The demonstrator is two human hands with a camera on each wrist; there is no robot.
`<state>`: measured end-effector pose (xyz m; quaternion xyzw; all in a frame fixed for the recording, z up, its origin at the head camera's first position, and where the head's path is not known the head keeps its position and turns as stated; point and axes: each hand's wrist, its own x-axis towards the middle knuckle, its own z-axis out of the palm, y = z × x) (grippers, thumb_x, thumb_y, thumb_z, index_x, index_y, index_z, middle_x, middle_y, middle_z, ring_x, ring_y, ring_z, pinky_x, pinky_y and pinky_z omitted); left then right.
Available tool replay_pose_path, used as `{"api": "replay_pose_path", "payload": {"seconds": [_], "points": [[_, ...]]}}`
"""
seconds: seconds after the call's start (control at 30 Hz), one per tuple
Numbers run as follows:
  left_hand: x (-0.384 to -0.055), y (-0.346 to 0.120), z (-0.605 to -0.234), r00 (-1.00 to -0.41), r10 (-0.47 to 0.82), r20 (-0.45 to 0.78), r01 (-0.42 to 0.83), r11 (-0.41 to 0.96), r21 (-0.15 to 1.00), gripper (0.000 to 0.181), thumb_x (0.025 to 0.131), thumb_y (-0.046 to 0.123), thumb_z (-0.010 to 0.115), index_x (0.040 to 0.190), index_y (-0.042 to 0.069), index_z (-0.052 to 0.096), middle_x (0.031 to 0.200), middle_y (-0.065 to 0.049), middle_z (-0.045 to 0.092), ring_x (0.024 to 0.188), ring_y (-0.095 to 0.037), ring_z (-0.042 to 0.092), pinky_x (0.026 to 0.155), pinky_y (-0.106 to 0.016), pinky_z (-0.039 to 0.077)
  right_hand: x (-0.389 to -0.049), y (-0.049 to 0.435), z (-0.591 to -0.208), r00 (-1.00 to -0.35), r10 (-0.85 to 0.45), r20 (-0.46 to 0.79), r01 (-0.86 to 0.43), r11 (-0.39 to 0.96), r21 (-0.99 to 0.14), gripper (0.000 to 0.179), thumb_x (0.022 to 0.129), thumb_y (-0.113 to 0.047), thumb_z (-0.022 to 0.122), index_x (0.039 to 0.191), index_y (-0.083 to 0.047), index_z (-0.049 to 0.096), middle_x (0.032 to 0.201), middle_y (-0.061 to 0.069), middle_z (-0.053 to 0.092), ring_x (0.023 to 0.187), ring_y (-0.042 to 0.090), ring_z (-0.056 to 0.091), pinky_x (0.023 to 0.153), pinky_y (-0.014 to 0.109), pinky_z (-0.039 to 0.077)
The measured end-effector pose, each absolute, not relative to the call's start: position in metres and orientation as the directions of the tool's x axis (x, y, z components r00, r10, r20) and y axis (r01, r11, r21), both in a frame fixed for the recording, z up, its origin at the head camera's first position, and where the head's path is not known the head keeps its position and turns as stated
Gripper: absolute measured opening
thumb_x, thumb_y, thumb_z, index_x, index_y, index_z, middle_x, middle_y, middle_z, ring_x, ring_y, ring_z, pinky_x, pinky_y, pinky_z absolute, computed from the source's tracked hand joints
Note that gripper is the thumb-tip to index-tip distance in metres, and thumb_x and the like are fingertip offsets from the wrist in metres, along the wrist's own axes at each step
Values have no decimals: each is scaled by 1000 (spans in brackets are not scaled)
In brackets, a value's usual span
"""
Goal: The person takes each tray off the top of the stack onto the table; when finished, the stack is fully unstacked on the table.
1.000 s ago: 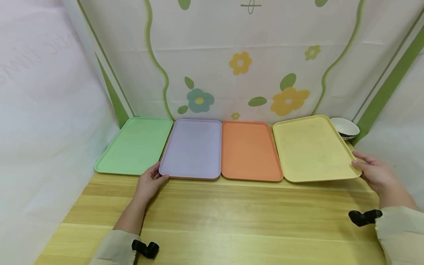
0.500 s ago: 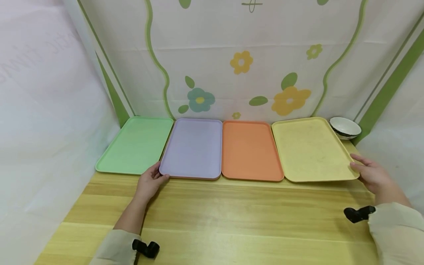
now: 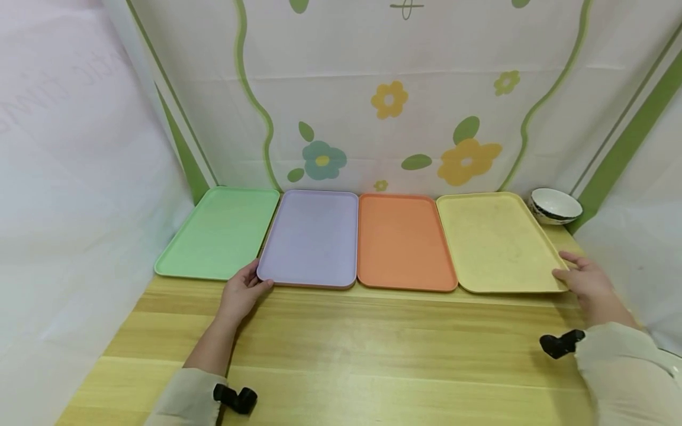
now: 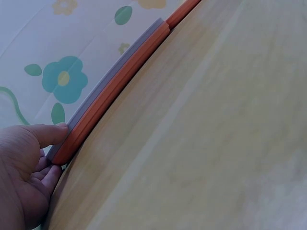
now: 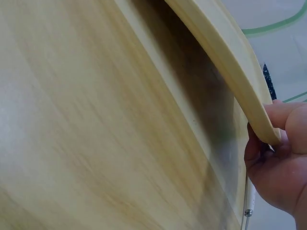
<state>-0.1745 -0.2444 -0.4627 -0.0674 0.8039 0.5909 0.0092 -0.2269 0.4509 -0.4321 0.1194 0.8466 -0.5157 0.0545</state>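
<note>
One near corner of the yellow tray [image 3: 501,242], far right on the desk [image 3: 383,355], is pinched and held up by the right hand [image 3: 588,284]; the purple tray [image 3: 314,236], left of middle, is pinched by the left hand [image 3: 241,294]. Both seem to be being lined up; next, the yellow corner should be lowered gently.

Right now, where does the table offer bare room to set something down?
Free: the front of the table, between left sleeve and right sleeve. Crowded: just behind it, with green tray, purple tray, orange tray and yellow tray side by side, then the bowl.
</note>
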Motion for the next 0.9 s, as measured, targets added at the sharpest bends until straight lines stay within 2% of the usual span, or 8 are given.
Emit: {"api": "replay_pose_path", "payload": {"seconds": [0.1, 0.2, 0.27, 0.33, 0.4, 0.47, 0.8, 0.9], "points": [[-174, -244, -462, -991, -95, -91, -116, 294, 949, 74, 93, 11, 68, 153, -2, 27, 156, -24, 31, 145, -34, 33, 114, -40, 35, -229, 452, -436, -959, 180, -219, 281, 492, -824, 67, 99, -21, 57, 157, -16, 25, 86, -25, 53, 73, -15, 48, 65, 9, 47], [-174, -244, -461, -992, -93, -85, -109, 298, 948, 73, 93, 10, 67, 153, -3, 27, 156, -25, 32, 145, -34, 33, 114, -39, 35, -231, 451, -437, -945, 199, -261, 327, 495, -805, 72, 99, -29, 57, 158, -12, 19, 115, 0, 65, 85, -11, 56, 77, 12, 51], [-174, -244, -461, -992, -94, -83, -107, 299, 948, 72, 93, 9, 67, 152, -3, 28, 156, -25, 32, 145, -34, 33, 114, -39, 34, -233, 448, -437, -937, 208, -282, 350, 512, -784, 76, 99, -35, 54, 158, -8, 14, 145, 18, 49, 105, 3, 60, 98, 24, 51], [-174, -243, -460, -992, -93, -82, -106, 299, 948, 72, 93, 9, 67, 152, -4, 28, 155, -25, 32, 145, -34, 34, 114, -39, 34, -234, 445, -435, -933, 203, -298, 360, 525, -771, 81, 100, -43, 50, 157, -5, 8, 160, 26, 15, 132, 25, 48, 115, 41, 39], [-174, -243, -460, -992, -96, -82, -107, 296, 949, 71, 93, 8, 67, 152, -4, 28, 155, -25, 33, 145, -34, 34, 114, -39, 34, -236, 440, -431, -934, 202, -294, 356, 517, -778, 82, 100, -47, 46, 157, -5, 6, 161, 24, 5, 147, 40, 20, 121, 57, 21], [-174, -243, -460, -992, -98, -82, -107, 295, 950, 71, 93, 8, 67, 152, -4, 28, 155, -25, 33, 145, -34, 34, 114, -39, 35, -237, 434, -427, -940, 204, -275, 342, 513, -787, 82, 100, -50, 45, 158, -7, 7, 161, 22, 4, 146, 46, 14, 120, 61, 19], [-174, -244, -460, -992, -101, -82, -108, 292, 950, 71, 93, 8, 66, 152, -4, 28, 156, -25, 32, 145, -34, 33, 115, -39, 34, -243, 377, -409, -970, 122, -210, 242, 491, -837, 79, 99, -52, 45, 158, -10, 12, 161, 25, 12, 145, 46, 19, 119, 60, 23], [-173, -244, -459, -992, -96, -81, -106, 294, 950, 71, 94, 9, 66, 152, -4, 27, 156, -25, 32, 145, -34, 33, 115, -39, 34, -243, 356, -406, -976, 102, -190, 216, 484, -848, 78, 101, -50, 44, 158, -7, 12, 160, 27, 15, 143, 37, 31, 119, 54, 29]]}}
